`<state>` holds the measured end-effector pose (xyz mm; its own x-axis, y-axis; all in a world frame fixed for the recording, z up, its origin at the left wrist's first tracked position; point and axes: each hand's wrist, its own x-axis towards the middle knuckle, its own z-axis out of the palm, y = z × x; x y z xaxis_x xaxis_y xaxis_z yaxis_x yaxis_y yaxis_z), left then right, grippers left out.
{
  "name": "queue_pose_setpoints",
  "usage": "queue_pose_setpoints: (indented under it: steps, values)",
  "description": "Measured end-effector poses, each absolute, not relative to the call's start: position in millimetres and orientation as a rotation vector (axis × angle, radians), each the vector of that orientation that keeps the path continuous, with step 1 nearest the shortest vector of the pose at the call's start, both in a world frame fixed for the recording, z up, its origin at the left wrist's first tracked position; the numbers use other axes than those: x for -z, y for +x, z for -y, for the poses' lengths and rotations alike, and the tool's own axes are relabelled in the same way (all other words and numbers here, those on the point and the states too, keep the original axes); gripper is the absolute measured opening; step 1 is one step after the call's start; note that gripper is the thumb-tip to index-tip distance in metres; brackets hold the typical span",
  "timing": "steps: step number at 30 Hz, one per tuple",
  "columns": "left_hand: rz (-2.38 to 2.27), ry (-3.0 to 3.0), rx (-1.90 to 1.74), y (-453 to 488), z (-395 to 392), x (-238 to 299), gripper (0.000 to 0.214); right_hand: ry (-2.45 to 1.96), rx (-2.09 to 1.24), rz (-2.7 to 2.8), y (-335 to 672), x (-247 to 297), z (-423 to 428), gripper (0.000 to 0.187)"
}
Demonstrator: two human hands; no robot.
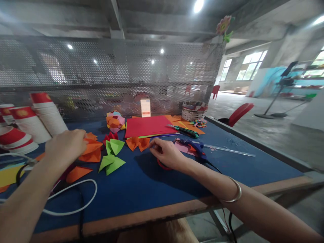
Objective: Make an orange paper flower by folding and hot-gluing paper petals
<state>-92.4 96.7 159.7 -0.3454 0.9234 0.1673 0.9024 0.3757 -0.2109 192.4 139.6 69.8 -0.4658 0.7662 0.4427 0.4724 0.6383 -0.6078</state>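
My left hand is curled over a folded orange paper piece at the left of the blue table, fingers closed on its edge. My right hand rests near the table's middle, fingers pinched together beside a small folded orange paper shape; what the fingertips hold is too small to tell. Folded green paper pieces lie between the two hands, with a red folded piece behind them. A blue glue gun lies just right of my right hand.
Stacks of red-and-white paper cups stand at the left. Red and orange paper sheets, a green utility knife, a finished paper flower and a woven basket lie at the back before a perforated metal screen. White cable loops front left.
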Motion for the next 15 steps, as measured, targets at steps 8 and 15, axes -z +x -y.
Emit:
queue_pose_setpoints:
  steps: [8,15]
  values:
    - [2.143,-1.882,0.514,-60.5,-112.0,-166.5,0.028,-0.997,-0.504,2.097,194.0,-75.3,-139.9,0.018]
    - [1.702,-2.165,0.914,-8.6,-127.1,-120.0,0.019,-0.937,-0.979,1.886,193.4,-79.3,-136.7,0.031]
